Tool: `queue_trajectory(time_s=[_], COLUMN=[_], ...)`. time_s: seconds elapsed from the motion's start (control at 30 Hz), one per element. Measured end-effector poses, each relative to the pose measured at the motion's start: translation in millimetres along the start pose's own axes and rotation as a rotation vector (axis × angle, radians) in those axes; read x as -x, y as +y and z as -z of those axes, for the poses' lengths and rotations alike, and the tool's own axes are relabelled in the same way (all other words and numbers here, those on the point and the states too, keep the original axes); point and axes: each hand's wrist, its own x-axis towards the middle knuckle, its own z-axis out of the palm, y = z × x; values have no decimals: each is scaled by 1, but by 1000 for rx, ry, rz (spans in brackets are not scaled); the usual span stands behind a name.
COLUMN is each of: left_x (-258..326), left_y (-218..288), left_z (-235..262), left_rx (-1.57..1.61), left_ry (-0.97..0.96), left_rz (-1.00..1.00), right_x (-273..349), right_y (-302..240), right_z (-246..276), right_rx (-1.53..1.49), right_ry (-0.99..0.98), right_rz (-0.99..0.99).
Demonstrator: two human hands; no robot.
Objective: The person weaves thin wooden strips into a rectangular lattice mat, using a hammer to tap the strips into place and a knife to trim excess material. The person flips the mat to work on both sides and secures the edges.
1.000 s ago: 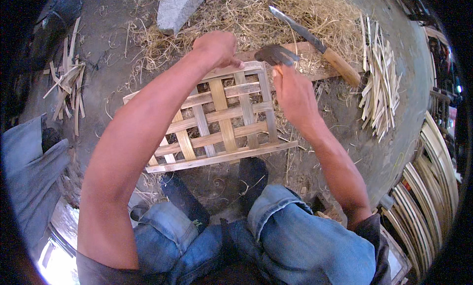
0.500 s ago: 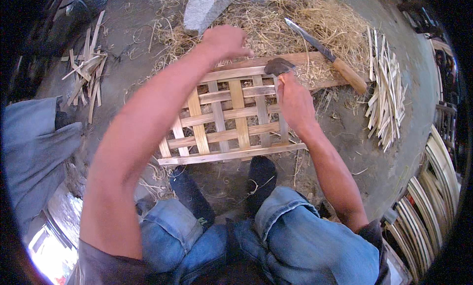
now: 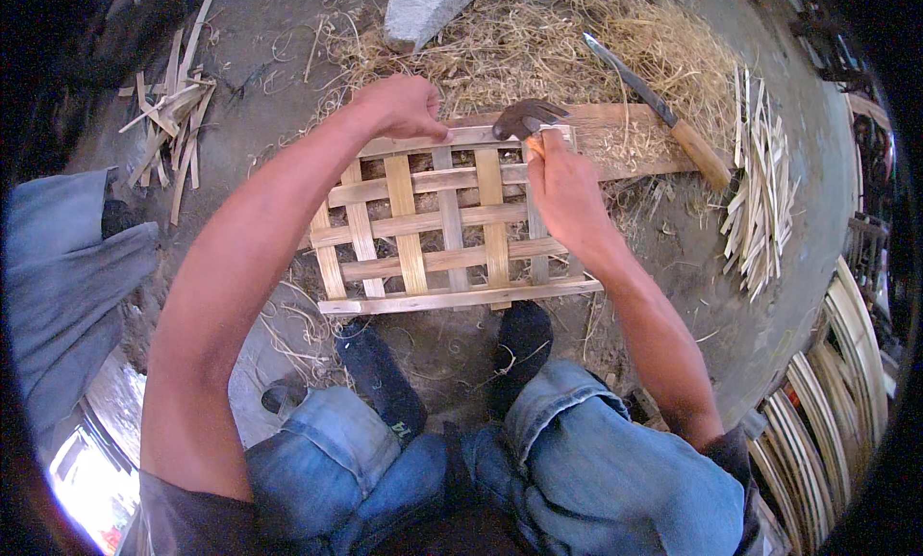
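Observation:
A woven lattice of flat bamboo strips [image 3: 447, 224] lies on the ground in front of my knees. My left hand [image 3: 404, 107] presses on its far top strip with closed fingers. My right hand [image 3: 562, 186] grips a small hammer [image 3: 524, 118] by its handle, with the dark metal head resting at the lattice's far right corner. Both of my feet in dark sandals hold down the near edge of the lattice.
A long knife with a wooden handle [image 3: 663, 109] lies on a plank over a heap of straw shavings [image 3: 548, 41]. Loose bamboo slats [image 3: 760, 195] lie at the right, more strips [image 3: 173, 109] at the left. A grey stone [image 3: 423, 8] sits at the far edge. Curved bamboo hoops [image 3: 836, 383] stack at the right.
The view has shifted so the lattice sits more in the middle. My right hand has lowered the hammer head onto the lattice's far right corner; my left hand stays on the top strip.

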Motion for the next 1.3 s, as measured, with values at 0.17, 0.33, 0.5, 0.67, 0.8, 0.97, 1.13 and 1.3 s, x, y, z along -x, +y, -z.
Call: queue_trajectory(time_s=[0.17,0.33,0.5,0.67,0.8,0.97,1.13,1.3], left_x=[-7,-14,-14,-12,-12,-11,-6,-5], left_y=[-14,-15,-17,-8,-12,-20,-15,-20], left_z=[-13,-13,-13,-8,-11,-13,-13,-16], left_rx=[129,127,164,117,158,199,183,172], left_ry=[29,-17,-9,-23,27,-7,12,56], left_rz=[-76,-100,-93,-60,-109,-91,-69,-72], right_x=[2,5,1,-1,5,5,4,0], right_y=[-8,-15,-14,-17,-12,-7,-14,-17], right_z=[-11,-8,-14,-7,-20,-28,-8,-7], right_rx=[-38,9,180,109,106,106,31,-3], right_ry=[16,54,-27,-54,38,79,-1,34], right_rz=[-1,-20,-25,-37,-1,64,-50,8])
